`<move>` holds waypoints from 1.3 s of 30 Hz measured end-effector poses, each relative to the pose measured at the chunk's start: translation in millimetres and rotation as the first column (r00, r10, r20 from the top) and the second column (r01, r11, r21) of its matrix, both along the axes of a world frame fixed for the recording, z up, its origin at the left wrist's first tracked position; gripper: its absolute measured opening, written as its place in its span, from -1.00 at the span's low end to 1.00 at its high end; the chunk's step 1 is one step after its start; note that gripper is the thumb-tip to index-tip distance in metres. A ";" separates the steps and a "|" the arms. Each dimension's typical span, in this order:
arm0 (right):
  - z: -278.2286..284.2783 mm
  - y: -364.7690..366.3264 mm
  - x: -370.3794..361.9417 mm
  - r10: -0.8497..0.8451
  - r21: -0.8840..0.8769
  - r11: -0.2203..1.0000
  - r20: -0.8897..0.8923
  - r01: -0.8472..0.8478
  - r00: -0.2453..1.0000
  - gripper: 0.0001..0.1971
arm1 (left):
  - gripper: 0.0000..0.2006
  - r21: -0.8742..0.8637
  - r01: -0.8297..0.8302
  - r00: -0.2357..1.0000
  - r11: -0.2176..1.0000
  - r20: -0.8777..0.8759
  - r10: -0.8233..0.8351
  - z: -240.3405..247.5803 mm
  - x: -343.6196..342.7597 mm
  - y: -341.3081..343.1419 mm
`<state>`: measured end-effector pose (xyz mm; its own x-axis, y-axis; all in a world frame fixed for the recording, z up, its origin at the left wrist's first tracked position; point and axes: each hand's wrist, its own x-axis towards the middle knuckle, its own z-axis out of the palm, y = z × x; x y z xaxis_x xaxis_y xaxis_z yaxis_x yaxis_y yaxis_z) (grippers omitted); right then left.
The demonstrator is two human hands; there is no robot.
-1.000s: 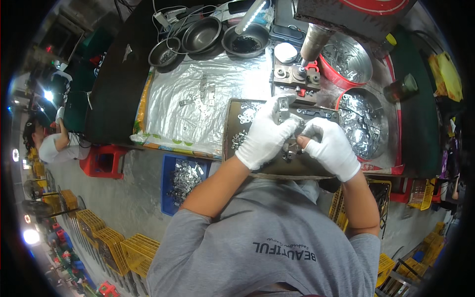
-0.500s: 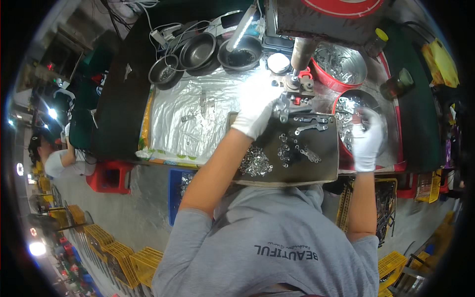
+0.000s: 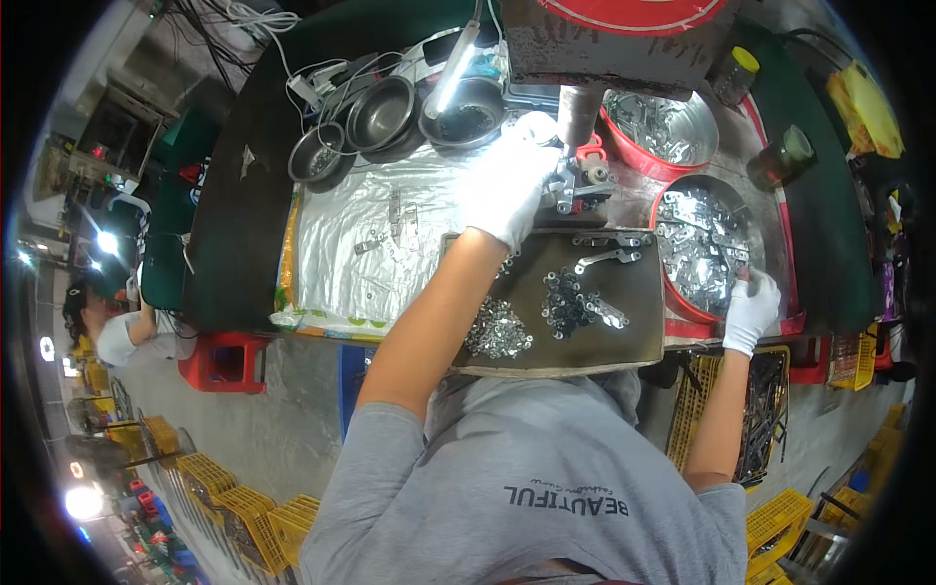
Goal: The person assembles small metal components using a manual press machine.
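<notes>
My left hand [image 3: 505, 195], in a white glove, is at the press tooling [image 3: 595, 174], right below the press ram [image 3: 579, 115]. Strong glare washes out its fingers, but they seem closed on a small metal bracket [image 3: 565, 187] at the tooling's front. My right hand [image 3: 755, 310], gloved too with bare fingertips, is at the front right rim of a red basin [image 3: 671, 291] of flat metal parts [image 3: 700, 239]. Its fingers are pressed together; whatever is between them is too small to make out.
On the dark work board [image 3: 624, 336] lie a pile of small metal pieces [image 3: 499, 330], dark small parts [image 3: 564, 304] and longer brackets [image 3: 609, 257]. Behind stand a second red basin [image 3: 643, 166], metal bowls [image 3: 382, 112] and a lamp [image 3: 454, 70]. Glass jars [image 3: 783, 158] stand at right.
My right hand has drawn back from over the parts in the near basin to its front right rim. My left hand stays at the tooling, where the bracket now sits differently. The view has shifted slightly.
</notes>
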<state>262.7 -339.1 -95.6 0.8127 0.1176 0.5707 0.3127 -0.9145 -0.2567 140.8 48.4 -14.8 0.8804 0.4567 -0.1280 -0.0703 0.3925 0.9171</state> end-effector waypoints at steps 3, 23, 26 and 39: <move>0.2 0.6 2.5 -0.051 0.011 0.999 -0.044 0.051 0.998 -0.76 | -0.64 0.100 0.079 0.986 0.992 0.141 -0.093 -13.8 3.4 11.7; -5.9 0.6 5.1 -0.065 0.006 0.998 -0.122 0.066 0.990 -0.72 | -0.74 0.480 0.009 0.998 0.877 0.045 -0.035 -22.2 8.8 18.0; -6.5 -0.6 4.2 -0.069 0.005 0.998 -0.136 0.070 0.988 -0.70 | -0.72 0.559 0.011 0.998 0.829 0.043 -0.043 -24.4 11.6 20.8; -9.2 -1.5 6.3 -0.050 0.038 0.998 -0.137 0.056 0.989 -0.69 | -0.74 0.313 -0.093 0.995 0.945 -0.001 0.099 -1.2 13.9 23.5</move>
<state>268.9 -340.6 -104.8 0.8875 0.0505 0.4580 0.2235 -0.9164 -0.3320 154.8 71.9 -16.1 0.8294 0.5583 0.0200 -0.0771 0.0790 0.9939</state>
